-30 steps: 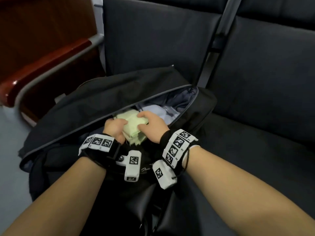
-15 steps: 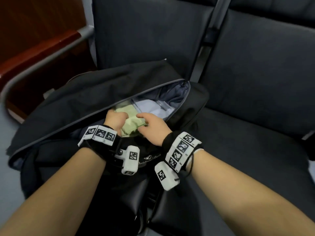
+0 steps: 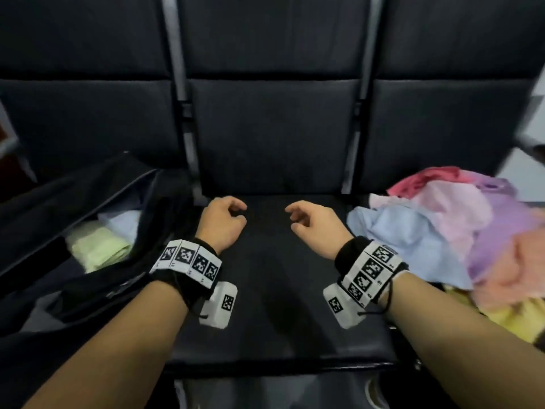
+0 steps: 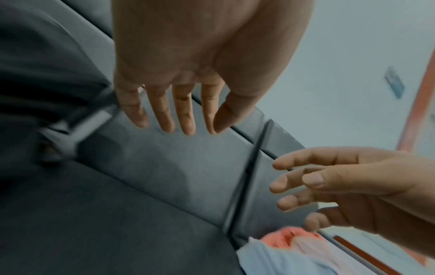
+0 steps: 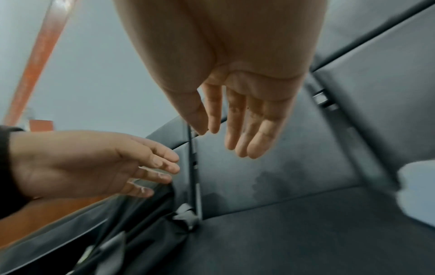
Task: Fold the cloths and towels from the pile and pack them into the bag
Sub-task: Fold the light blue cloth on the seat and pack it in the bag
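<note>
The black bag (image 3: 38, 196) lies open on the left seat, with a folded pale green cloth (image 3: 97, 249) and a light blue one (image 3: 124, 221) inside. A pile of loose cloths (image 3: 460, 228) in blue, pink, purple, orange and yellow fills the right seat. Both hands hover over the middle seat between them. My left hand (image 3: 224, 216) is empty, its fingers relaxed and nearly straight (image 4: 186, 111). My right hand (image 3: 306, 219) is empty too, with loose fingers (image 5: 247, 130), just left of the blue cloth at the pile's edge.
I face a row of dark padded seats (image 3: 274, 276) with grey metal bars (image 3: 177, 84) between the backrests. A pale wall (image 4: 353, 55) with an orange strip rises behind them.
Both hands let go of the green cloth, left it in the bag and moved right over the middle seat. My view swung right and the cloth pile came into sight.
</note>
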Motion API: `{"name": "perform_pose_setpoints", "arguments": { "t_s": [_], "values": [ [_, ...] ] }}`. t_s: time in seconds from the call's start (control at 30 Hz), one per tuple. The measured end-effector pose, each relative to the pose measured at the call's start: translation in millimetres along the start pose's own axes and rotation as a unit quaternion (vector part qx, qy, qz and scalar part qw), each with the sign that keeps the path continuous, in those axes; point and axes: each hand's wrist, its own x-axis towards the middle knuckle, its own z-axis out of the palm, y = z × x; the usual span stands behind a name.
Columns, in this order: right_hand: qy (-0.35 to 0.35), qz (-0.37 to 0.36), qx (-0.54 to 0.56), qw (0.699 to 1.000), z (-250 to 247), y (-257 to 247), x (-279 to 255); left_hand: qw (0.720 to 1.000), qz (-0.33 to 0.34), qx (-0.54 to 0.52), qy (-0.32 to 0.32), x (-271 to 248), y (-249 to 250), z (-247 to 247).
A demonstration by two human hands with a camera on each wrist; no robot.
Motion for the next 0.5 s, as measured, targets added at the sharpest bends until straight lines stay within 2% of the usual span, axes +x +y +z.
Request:
{"name": "perform_pose_setpoints", "arguments": {
  "t_s": [0.13, 0.27, 0.37, 0.5],
  "values": [
    [0.060, 0.076, -0.013, 0.995, -67.2, 86.2, -47.3, 0.995, 0.049, 0.024, -0.079, -7.5, 63.5, 99.3],
    [0.099, 0.125, -0.052, 0.986, -115.2, 161.6, -79.3, 0.988, 0.069, 0.028, -0.137, -13.7, 106.5, 185.5],
    [0.132, 0.139, -0.083, 0.978, -141.0, 209.0, -88.3, 0.984, 0.071, 0.021, -0.159, -11.4, 125.9, 232.1],
    [0.150, 0.172, -0.135, 0.964, -157.5, 255.9, -78.9, 0.985, 0.066, 0.012, -0.162, -8.1, 135.4, 270.3]
  ]
}}
